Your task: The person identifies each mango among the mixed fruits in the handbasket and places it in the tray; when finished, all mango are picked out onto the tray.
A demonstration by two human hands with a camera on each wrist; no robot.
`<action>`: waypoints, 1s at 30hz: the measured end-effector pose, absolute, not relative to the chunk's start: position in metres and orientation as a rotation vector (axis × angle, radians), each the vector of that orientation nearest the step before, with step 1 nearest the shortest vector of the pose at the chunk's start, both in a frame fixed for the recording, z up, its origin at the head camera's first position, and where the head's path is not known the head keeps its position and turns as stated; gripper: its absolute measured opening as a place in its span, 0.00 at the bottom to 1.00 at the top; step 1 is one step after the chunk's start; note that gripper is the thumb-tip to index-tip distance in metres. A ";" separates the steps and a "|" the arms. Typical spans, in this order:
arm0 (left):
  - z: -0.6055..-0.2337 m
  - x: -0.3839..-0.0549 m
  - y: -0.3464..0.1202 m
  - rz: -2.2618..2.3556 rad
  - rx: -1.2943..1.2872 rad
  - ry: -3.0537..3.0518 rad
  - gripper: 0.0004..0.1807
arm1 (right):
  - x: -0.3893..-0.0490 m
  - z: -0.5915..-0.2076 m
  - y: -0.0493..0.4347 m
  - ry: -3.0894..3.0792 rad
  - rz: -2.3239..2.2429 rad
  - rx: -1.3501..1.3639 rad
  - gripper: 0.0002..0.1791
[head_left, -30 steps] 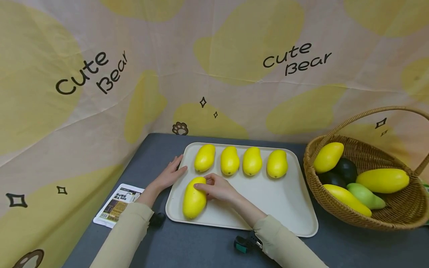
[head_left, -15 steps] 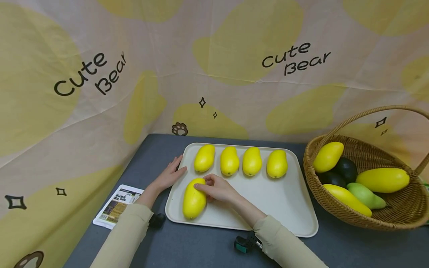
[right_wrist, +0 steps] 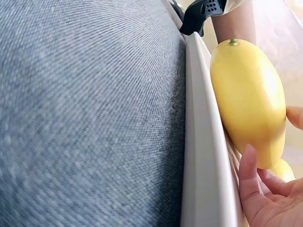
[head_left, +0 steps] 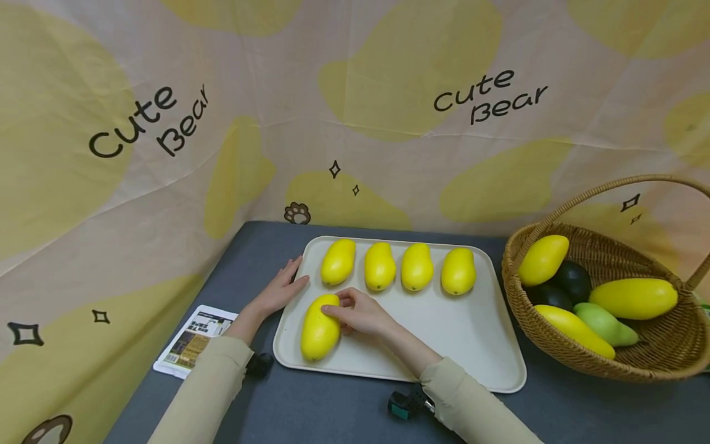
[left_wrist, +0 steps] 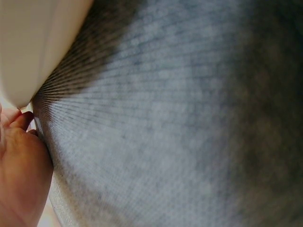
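Observation:
My right hand (head_left: 363, 312) holds a large yellow mango (head_left: 320, 328) by its upper right side, thumb on top, near the front left of the cream tray (head_left: 438, 339). In the right wrist view, the fingers (right_wrist: 249, 172) lie against the lower end of the same mango (right_wrist: 248, 99), just inside the tray rim (right_wrist: 206, 127). My left hand (head_left: 281, 290) rests at the tray's left edge with its fingers extended; part of it shows in the left wrist view beside the tray's pale side (left_wrist: 33, 42). Several smaller yellow mangoes (head_left: 380, 266) stand in a row along the back of the tray.
A wicker basket (head_left: 588, 364) with a tall handle stands to the right, holding yellow fruits (head_left: 633, 299), dark ones (head_left: 572, 282) and a green pear-shaped one (head_left: 606, 324). A white printed packet (head_left: 195, 340) lies left. A patterned cloth (head_left: 388, 123) hangs behind the grey table (head_left: 310, 407).
The large mango has shifted very slightly to the left under my right hand. My left hand stays at the tray's edge.

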State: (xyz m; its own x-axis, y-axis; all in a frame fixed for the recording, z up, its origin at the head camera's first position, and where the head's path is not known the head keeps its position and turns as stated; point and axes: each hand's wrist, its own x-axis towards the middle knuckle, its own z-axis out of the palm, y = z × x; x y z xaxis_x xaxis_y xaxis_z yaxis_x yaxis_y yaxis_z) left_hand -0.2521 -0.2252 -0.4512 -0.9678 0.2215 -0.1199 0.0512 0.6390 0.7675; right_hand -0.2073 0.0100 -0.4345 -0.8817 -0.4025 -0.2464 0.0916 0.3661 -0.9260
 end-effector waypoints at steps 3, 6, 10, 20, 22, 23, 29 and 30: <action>-0.451 -0.253 -0.224 1.238 0.232 2.657 0.37 | -0.207 -0.435 0.012 2.191 -1.541 -0.268 0.30; -0.451 -0.254 -0.223 1.238 0.234 2.657 0.37 | -0.207 -0.435 0.014 2.170 -1.561 -0.268 0.31; -0.451 -0.254 -0.222 1.235 0.224 2.653 0.38 | -0.205 -0.434 0.018 2.135 -1.599 -0.275 0.32; -0.450 -0.253 -0.221 1.231 0.222 2.642 0.39 | -0.192 -0.430 0.043 2.232 -1.731 -0.346 0.17; -0.450 -0.252 -0.221 1.237 0.215 2.635 0.39 | -0.189 -0.427 0.051 2.223 -1.747 -0.372 0.14; -0.450 -0.252 -0.221 1.236 0.215 2.634 0.39 | -0.187 -0.425 0.056 2.215 -1.747 -0.386 0.14; -0.449 -0.250 -0.223 1.230 0.219 2.641 0.39 | -0.175 -0.406 0.086 2.164 -1.703 -0.451 0.14; -0.449 -0.250 -0.223 1.228 0.217 2.644 0.39 | -0.173 -0.401 0.092 2.158 -1.694 -0.466 0.14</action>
State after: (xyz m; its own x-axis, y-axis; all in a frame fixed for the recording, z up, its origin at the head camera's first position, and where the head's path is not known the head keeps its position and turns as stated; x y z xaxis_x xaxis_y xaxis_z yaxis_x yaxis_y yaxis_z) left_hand -0.2498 -0.2231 -0.4490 -0.9654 0.2235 -0.1344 0.0414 0.6401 0.7671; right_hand -0.1730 0.0915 -0.4015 -0.8820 -0.4653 -0.0751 -0.0376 0.2283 -0.9729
